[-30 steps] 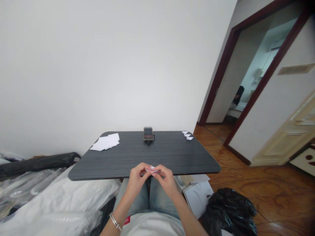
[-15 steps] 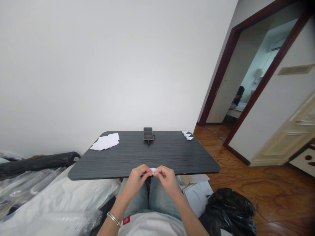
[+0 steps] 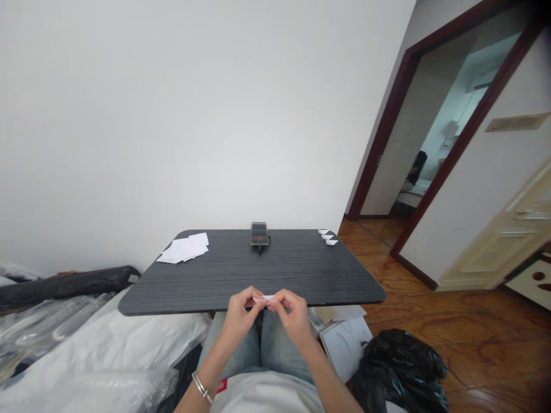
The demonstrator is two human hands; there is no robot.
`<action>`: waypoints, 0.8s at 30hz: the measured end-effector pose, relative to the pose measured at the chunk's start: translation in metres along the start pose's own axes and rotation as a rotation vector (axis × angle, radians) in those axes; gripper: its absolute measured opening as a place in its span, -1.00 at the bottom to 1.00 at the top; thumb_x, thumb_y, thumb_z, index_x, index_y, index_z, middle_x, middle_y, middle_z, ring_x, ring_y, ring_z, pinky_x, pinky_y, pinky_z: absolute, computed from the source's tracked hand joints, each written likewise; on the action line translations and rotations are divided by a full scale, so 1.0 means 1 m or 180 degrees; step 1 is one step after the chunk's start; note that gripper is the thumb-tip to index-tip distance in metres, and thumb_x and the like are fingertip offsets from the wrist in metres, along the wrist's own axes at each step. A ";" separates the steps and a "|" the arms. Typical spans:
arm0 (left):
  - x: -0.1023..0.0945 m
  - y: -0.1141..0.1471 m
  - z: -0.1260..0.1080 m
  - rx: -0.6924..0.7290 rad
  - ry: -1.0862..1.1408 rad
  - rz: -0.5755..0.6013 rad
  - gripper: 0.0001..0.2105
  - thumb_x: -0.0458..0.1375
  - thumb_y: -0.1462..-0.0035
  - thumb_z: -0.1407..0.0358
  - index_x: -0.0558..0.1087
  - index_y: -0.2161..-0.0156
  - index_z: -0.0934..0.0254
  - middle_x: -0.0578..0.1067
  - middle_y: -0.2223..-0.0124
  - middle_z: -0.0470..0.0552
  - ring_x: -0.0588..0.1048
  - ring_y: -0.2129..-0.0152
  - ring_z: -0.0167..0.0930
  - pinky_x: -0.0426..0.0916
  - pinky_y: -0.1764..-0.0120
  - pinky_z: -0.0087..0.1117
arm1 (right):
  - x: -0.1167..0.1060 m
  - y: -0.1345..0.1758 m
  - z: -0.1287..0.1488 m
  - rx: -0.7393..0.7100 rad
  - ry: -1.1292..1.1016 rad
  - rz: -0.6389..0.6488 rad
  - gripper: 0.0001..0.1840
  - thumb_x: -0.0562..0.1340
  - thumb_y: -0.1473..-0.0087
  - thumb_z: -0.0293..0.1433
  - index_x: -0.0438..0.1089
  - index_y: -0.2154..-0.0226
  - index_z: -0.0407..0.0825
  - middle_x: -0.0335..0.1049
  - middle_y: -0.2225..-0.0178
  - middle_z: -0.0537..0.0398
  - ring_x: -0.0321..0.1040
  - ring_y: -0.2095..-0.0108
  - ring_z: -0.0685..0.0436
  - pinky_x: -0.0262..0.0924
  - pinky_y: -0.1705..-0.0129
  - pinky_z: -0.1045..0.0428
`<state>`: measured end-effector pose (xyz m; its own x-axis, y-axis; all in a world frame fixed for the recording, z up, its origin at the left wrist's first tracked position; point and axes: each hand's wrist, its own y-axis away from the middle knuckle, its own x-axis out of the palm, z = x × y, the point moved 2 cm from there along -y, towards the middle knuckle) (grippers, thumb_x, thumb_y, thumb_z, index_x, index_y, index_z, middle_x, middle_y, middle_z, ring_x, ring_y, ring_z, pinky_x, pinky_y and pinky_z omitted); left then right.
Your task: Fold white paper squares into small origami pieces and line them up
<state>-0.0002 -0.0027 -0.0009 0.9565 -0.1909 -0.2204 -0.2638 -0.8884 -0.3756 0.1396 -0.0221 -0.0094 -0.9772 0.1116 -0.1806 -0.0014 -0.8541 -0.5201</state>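
On the floor at the lower right of the frame I see a black plastic bag (image 3: 402, 367), crumpled and glossy, its contents hidden from me; just beside it leans a white paper bag (image 3: 346, 347) with a looped handle, and I cannot tell what is inside. At the lower left, a large white bundle (image 3: 116, 341) lies in plastic wrapping, with a long black roll (image 3: 69, 285) behind it. At the bottom centre, the person's left hand (image 3: 241, 310) and right hand (image 3: 293, 311) meet at the near edge of the dark tabletop (image 3: 241, 271). Each grip is pinched together, thumb against fingers, on a small white paper piece (image 3: 269, 297) that lies between them, one end in each; its exact folds are mostly covered by the fingertips. Whether the knuckles touch the tabletop I cannot tell. Left of centre on the tabletop, white sheets (image 3: 183, 250) lie in a loose, overlapping pile; near the far right corner, small folded white pieces (image 3: 329, 237) sit in a short row. A small dark device (image 3: 259, 234) stands at the far edge, near the middle.
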 end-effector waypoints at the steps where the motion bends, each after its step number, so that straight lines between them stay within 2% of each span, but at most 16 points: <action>1: 0.001 0.000 0.002 -0.0064 0.0081 -0.0036 -0.84 0.11 -0.01 0.31 0.33 0.52 0.34 0.41 0.50 -0.04 0.40 0.52 -0.45 0.30 0.43 -0.48 | 0.001 0.000 -0.002 0.0095 -0.0090 0.0006 -0.85 0.15 0.02 -0.49 0.32 0.58 -0.08 0.34 0.58 0.12 0.31 0.53 -0.02 0.19 0.47 0.11; 7: 0.004 0.002 0.008 -0.0346 0.0376 -0.0269 -0.83 0.14 0.02 0.30 0.30 0.53 0.34 0.38 0.59 -0.11 0.36 0.63 -0.51 0.26 0.51 -0.52 | 0.006 0.001 -0.013 0.0640 -0.0741 -0.0114 -0.87 0.20 0.04 -0.39 0.29 0.54 -0.09 0.39 0.62 0.11 0.36 0.59 -0.03 0.25 0.52 0.10; 14: 0.005 -0.001 0.011 -0.0544 0.0746 -0.0435 -0.83 0.16 0.05 0.28 0.26 0.49 0.32 0.39 0.61 -0.13 0.37 0.67 -0.52 0.26 0.54 -0.52 | 0.009 -0.001 -0.017 0.0773 -0.1121 -0.0227 -0.78 0.22 0.04 -0.28 0.20 0.38 -0.06 0.40 0.62 0.16 0.38 0.62 -0.04 0.29 0.57 0.09; 19: 0.007 -0.002 0.012 -0.0611 0.0900 -0.0307 -0.78 0.16 0.05 0.27 0.26 0.30 0.31 0.37 0.59 -0.17 0.39 0.65 -0.50 0.28 0.52 -0.50 | 0.010 -0.001 -0.020 0.0803 -0.1104 -0.0262 -0.77 0.17 -0.01 -0.23 0.20 0.36 -0.04 0.38 0.62 0.17 0.38 0.63 -0.04 0.30 0.58 0.09; 24: 0.007 -0.002 0.013 -0.0627 0.0734 -0.0140 -0.72 0.22 0.14 0.35 0.28 0.27 0.32 0.39 0.51 -0.14 0.40 0.60 -0.50 0.27 0.51 -0.51 | 0.010 -0.001 -0.019 0.0719 -0.0976 -0.0233 -0.80 0.10 -0.06 -0.24 0.23 0.34 -0.05 0.37 0.60 0.16 0.37 0.61 -0.03 0.30 0.55 0.09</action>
<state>0.0056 0.0033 -0.0130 0.9754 -0.2201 0.0108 -0.2139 -0.9575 -0.1935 0.1341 -0.0107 -0.0266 -0.9909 0.0485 0.1258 -0.0868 -0.9437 -0.3192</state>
